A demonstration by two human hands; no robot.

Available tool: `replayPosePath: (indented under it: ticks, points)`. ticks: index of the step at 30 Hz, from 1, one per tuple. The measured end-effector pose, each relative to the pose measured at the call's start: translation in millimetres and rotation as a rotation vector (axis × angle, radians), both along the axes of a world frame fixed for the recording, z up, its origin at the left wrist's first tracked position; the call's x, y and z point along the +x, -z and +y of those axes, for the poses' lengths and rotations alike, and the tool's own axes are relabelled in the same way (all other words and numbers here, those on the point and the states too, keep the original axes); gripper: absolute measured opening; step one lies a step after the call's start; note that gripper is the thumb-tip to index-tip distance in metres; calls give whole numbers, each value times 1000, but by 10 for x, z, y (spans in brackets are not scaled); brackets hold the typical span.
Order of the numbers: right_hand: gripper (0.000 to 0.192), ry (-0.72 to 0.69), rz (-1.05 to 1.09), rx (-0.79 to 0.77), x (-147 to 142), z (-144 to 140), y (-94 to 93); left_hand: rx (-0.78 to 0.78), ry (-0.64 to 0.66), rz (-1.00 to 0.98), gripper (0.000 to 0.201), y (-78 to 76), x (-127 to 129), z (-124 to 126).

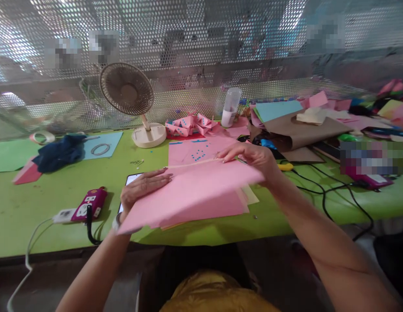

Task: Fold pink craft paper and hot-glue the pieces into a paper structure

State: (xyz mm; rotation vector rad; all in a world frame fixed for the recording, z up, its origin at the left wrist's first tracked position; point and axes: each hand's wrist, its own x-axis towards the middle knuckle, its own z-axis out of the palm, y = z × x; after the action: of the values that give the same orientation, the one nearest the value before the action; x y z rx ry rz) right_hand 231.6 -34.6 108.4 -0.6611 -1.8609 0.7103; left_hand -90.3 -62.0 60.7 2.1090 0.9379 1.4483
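A: Look at that pink sheet (188, 195): broad, smooth, plain, its near side lifting into a soft curve!
B: And a pale tan band (195, 163) runs right along its far edge. Where is it?
A: In front of the person, above more pink paper (214, 212), with yellowish paper (252, 194) peeking out at the right.
B: And the grip?
A: Left hand (145, 187) lies flat across the left end, fingers stretched out! Right hand (250, 155) bends over the far edge, fingertips close together; whether they pinch it, I can't tell.
B: Further out?
A: A phone (132, 178) partly behind the left hand, and a blue-dotted pink sheet (185, 151) just beyond, all on the green desk (22, 208)!
B: Behind that, folded pink pieces (188, 125) between a fan (126, 89) and a clear bottle (232, 104)!
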Motion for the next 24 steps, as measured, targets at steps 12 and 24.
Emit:
replayPosePath:
  ticks: [12,24]
  points:
    - [40,1,-707,164,169,-88,1239,58,265,805,57,567,-153,-5]
    - [74,-177,-953,81,294,-252,1256,-151,389,840,68,461,-313,-213]
